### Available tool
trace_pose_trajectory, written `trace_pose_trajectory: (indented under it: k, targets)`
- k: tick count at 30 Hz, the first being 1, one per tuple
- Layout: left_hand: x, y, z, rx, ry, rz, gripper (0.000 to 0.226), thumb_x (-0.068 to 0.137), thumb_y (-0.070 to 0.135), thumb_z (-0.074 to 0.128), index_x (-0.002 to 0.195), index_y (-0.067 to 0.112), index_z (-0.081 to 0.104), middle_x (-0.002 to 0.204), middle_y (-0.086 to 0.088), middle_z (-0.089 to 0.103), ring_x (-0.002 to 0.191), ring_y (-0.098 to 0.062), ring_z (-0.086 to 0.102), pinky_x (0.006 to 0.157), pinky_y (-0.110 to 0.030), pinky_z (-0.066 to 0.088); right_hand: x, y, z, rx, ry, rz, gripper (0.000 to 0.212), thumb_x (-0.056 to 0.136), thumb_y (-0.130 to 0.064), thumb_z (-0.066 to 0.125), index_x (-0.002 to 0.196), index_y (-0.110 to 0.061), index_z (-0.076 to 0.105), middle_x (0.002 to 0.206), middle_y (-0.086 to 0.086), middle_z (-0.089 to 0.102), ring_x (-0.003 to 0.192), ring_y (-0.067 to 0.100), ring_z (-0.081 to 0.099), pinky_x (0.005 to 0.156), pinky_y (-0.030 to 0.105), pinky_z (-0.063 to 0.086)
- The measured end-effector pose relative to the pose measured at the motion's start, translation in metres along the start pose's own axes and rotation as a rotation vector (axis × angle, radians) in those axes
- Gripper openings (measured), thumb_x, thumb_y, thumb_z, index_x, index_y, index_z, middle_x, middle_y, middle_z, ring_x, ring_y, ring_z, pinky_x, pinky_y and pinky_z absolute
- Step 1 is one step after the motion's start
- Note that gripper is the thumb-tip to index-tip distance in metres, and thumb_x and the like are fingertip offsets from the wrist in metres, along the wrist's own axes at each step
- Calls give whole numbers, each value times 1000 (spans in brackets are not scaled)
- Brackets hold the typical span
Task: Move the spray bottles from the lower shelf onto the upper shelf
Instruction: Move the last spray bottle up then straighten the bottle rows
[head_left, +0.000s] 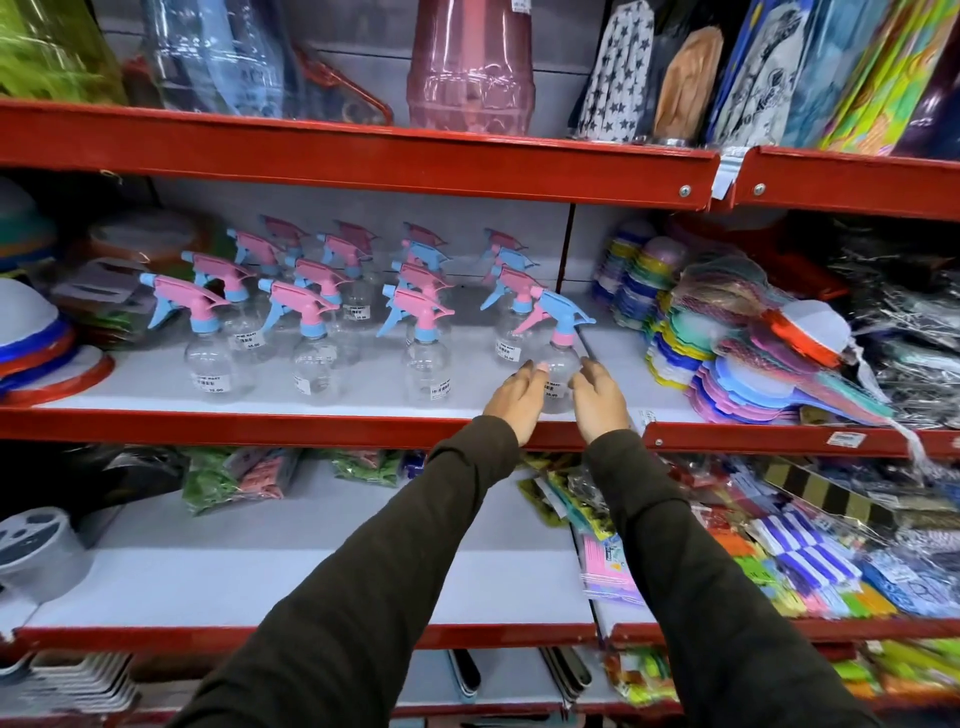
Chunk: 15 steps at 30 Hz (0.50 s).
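Observation:
Several clear spray bottles (317, 364) with pink and blue trigger heads stand in rows on the middle shelf (291, 423). At the right end of the front row stands one clear spray bottle (558, 366) with a blue head and pink collar. My left hand (517, 397) presses its left side and my right hand (597, 397) its right side, so the bottle is held between both hands. Its base sits on or just above the shelf board; I cannot tell which. No spray bottle shows on the lower shelf (322, 582).
Stacked coloured plastic pieces in net bags (727, 353) lie right of the bottle, and bowls (47, 353) sit at the far left. Packets (234, 478) and stationery (810, 561) occupy the lower shelf's back and right. Tall jugs (470, 67) stand on the top shelf.

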<state>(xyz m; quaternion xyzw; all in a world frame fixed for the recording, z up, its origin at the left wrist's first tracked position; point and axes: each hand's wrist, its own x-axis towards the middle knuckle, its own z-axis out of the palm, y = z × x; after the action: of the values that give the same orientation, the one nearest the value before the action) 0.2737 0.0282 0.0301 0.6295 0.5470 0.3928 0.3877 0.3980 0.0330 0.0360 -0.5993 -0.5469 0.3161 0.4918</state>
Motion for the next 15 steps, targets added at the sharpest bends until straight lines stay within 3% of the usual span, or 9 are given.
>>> trace_pose_trajectory:
  k: [15]
  targets:
    - [-13, -11, -20, 94, 72, 14, 63, 104, 51, 27, 155, 14, 30, 160, -13, 33, 146, -28, 33, 118, -33, 22, -2, -6, 25, -62, -75, -46, 49, 100, -16, 43, 148, -11, 40, 151, 12, 46, 136, 26, 46, 102, 21, 31]
